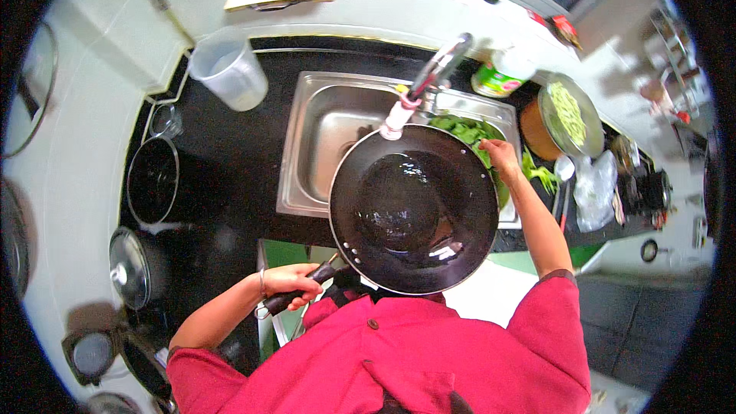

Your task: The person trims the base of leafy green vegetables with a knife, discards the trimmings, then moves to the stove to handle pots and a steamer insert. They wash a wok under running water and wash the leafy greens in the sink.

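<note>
My left hand (294, 286) grips the black handle of a large dark wok (411, 213), which is held level over the front of a steel sink (322, 126). The wok's inside looks wet and shiny. Behind its rim rises the faucet (422, 89), its pink and white nozzle over the rim. At the wok's far right edge is my right hand (499, 156), fingers bent, beside green leafy vegetables (463, 129) in the right part of the sink. Whether it holds the rim or a leaf cannot be told.
A plastic bucket (229, 72) stands left of the sink. Right of it are a green-labelled container (500, 77), a bowl of pale green strips (566, 115), a ladle (563, 169) and a plastic bag (595, 190). A glass lid (131, 267) lies far left.
</note>
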Demonstrator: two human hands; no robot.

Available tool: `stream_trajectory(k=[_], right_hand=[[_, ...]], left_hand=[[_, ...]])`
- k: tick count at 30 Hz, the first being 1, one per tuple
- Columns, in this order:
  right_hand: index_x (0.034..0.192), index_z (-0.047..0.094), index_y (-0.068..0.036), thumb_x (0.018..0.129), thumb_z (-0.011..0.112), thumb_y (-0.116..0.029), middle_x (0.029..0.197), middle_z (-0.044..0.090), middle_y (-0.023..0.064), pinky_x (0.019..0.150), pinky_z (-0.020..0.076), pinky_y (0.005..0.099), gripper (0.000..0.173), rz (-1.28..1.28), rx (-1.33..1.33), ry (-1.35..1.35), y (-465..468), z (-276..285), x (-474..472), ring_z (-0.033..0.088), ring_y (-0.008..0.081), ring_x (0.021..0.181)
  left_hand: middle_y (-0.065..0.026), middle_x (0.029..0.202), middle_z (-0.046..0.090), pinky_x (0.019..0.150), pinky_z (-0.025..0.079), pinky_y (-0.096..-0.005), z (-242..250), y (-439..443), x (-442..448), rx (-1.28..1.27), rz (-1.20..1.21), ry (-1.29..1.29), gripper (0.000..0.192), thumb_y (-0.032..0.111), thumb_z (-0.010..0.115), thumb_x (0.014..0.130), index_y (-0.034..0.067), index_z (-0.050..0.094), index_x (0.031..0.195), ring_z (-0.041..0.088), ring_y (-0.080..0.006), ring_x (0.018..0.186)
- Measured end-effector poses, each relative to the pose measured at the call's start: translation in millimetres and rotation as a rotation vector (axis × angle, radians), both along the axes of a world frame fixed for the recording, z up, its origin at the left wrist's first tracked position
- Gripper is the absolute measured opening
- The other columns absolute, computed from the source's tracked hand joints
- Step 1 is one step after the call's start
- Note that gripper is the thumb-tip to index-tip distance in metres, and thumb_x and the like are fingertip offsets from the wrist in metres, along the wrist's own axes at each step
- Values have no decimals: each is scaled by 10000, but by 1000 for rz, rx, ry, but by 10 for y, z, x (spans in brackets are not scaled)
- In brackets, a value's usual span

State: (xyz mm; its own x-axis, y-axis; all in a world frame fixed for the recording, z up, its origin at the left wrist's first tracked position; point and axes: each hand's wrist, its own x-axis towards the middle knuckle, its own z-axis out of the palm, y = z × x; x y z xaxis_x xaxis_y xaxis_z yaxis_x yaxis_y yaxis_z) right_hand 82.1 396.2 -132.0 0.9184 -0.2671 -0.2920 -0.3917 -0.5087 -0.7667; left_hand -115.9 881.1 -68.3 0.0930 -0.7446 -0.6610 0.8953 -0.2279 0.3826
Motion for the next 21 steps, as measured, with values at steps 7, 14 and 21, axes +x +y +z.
stream_trajectory(k=[7, 14, 21], right_hand=[[588, 641, -35, 629, 661, -305, 538, 573, 119, 494, 436, 343, 274, -69, -396, 134, -1269, 488, -511, 554, 218, 489], [633, 651, -67, 617, 605, -152, 687, 623, 138, 573, 487, 366, 98, 285, -792, 469, -2432, 753, -425, 619, 281, 657], [604, 640, -69, 533, 657, -180, 638, 609, 142, 512, 466, 366, 133, 175, -692, 439, -2585, 1197, -163, 589, 268, 552]], left_hand=[[-22, 539, 465, 378, 413, -244, -93, -767, 596, 46, -598, -498, 255, 127, 530, 773, 49, 369, 956, 487, -107, 429], [-14, 459, 425, 350, 372, -260, -131, -1596, 754, -45, -815, -683, 250, 134, 601, 722, 40, 422, 869, 447, -111, 373], [-10, 455, 410, 328, 338, -248, -132, -2083, 663, -181, -810, -660, 237, 100, 604, 700, 68, 375, 754, 430, -96, 352]])
